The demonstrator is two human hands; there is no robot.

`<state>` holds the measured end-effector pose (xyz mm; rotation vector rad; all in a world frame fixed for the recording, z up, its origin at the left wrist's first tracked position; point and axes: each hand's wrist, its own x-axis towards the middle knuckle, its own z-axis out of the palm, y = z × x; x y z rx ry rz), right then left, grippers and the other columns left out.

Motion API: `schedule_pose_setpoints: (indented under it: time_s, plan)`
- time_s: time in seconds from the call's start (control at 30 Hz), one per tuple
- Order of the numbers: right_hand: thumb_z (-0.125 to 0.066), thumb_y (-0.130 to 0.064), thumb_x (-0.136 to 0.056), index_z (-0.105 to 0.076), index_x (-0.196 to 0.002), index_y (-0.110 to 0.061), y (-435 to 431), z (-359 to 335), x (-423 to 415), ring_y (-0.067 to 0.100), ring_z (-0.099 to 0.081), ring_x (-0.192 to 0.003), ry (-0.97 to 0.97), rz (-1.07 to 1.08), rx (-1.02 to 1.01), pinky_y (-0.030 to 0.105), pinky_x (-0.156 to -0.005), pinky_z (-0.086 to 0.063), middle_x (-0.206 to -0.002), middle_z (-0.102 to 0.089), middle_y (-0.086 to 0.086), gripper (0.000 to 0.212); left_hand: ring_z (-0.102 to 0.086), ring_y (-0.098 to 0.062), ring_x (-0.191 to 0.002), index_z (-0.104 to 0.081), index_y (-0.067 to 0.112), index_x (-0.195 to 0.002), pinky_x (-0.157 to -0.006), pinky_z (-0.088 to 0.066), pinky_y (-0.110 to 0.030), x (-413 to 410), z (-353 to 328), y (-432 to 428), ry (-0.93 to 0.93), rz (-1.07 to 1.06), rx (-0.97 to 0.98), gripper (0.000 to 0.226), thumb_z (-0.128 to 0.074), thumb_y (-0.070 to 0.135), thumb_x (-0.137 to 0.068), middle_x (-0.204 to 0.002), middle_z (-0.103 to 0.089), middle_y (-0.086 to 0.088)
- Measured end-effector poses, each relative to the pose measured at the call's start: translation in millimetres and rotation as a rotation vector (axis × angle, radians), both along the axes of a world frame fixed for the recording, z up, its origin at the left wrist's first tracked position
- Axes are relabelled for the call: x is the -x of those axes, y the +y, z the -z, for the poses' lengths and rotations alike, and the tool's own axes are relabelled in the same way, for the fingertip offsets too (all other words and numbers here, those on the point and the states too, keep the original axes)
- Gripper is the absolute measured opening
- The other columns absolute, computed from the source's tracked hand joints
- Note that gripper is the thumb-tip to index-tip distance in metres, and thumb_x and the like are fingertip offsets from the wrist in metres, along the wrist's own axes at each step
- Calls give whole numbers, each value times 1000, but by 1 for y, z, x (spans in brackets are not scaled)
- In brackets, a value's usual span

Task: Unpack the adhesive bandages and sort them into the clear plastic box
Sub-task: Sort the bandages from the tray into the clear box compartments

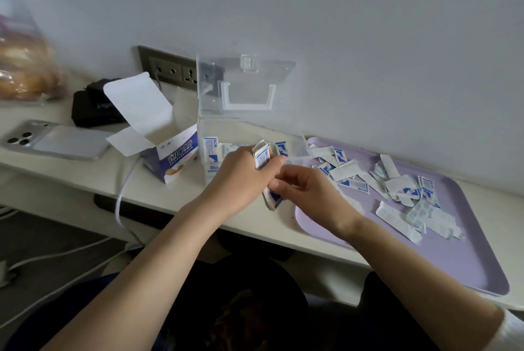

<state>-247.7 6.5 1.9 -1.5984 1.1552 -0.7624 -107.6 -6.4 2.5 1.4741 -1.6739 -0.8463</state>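
Note:
A clear plastic box stands against the wall with its lid raised; a few wrapped bandages lean inside it. In front of the box my left hand grips a stack of wrapped bandages. My right hand pinches the lower end of the same stack. Several more bandages and torn wrappers lie scattered on a lilac tray to the right. The opened bandage carton stands left of the box, flap up.
A phone lies face down at the left with a black case behind it. A bag of bread sits far left. A wall socket strip and a white cable run near the desk edge.

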Motion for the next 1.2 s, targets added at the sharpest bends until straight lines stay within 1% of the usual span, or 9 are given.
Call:
schedule_pose_setpoints:
  time_s: [0.1, 0.23, 0.37, 0.43, 0.53, 0.67, 0.83, 0.97, 1.2]
  plan:
    - [-58, -9, -89, -64, -78, -8, -6, -6, -6, -3, -51, -55, 74, -3, 26, 9, -58, -41, -61, -61, -11, 13, -53, -3, -59, -54, 19, -73, -54, -37, -14, -14, -9, 1, 20, -16, 39, 26, -61, 42, -84, -62, -58, 6]
    - [-60, -15, -89, -68, -79, -2, -31, -19, -10, 2, -44, -52, 107, 151, 100, 8, -50, -37, -62, -60, -3, 18, -53, -7, -82, -49, 25, -95, -76, -41, -31, -38, -14, -4, 40, -112, -11, 26, -47, 51, -90, -86, -54, 11]
    - [-62, -17, -88, -70, -84, -3, -70, -20, -17, 15, -55, -63, 127, 278, 49, 17, -57, -49, -78, -65, 12, 17, -46, -24, -102, -54, 22, -108, -87, -37, -37, -64, -2, -7, -565, -205, 208, 25, -50, 40, -91, -105, -49, -1]
    - [-64, -19, -86, -71, -83, -6, -87, -17, -27, 15, -55, -59, 251, 274, 7, 23, -62, -52, -76, -65, 11, 16, -42, -24, -108, -54, 24, -112, -87, -33, -36, -76, 4, -7, -690, -167, 139, 26, -51, 39, -91, -111, -47, -1]
    - [-69, -22, -82, -70, -77, -9, -105, -10, -45, 14, -54, -53, 450, 202, -94, 24, -62, -51, -68, -64, 8, 14, -39, -21, -111, -53, 27, -114, -89, -31, -34, -83, 10, -3, -739, -109, 109, 24, -46, 37, -94, -119, -45, 2]
    - [-71, -19, -80, -68, -89, 0, -117, 3, -68, 11, -53, -51, 568, 152, -189, 14, -42, -44, -68, -62, 7, 21, -40, -19, -110, -54, 27, -115, -89, -32, -32, -86, 10, -2, -732, -92, 153, 22, -45, 34, -96, -119, -47, 4]
    - [-72, -27, -77, -60, -88, -5, -125, 16, -85, 17, -47, -61, 803, 80, -192, 24, -57, -39, -75, -55, 7, 27, -40, -19, -111, -56, 25, -110, -91, -31, -33, -86, 13, -8, -726, -71, 145, 19, -47, 33, -95, -117, -47, 3]
    - [-68, -31, -80, -53, -91, -7, -124, 14, -88, 16, -39, -57, 928, 23, -171, 24, -49, -31, -75, -48, 5, 30, -39, -19, -112, -56, 25, -110, -91, -30, -33, -87, 14, -11, -699, -69, 129, 19, -48, 32, -95, -117, -48, 3]
    - [-59, -33, -86, -56, -89, -9, -121, 9, -91, 18, -57, -56, 995, -13, -144, 22, -52, -39, -79, -67, 7, 24, -39, -19, -112, -55, 24, -111, -92, -30, -32, -86, 16, -11, -690, -66, 132, 21, -48, 35, -95, -118, -47, 2]
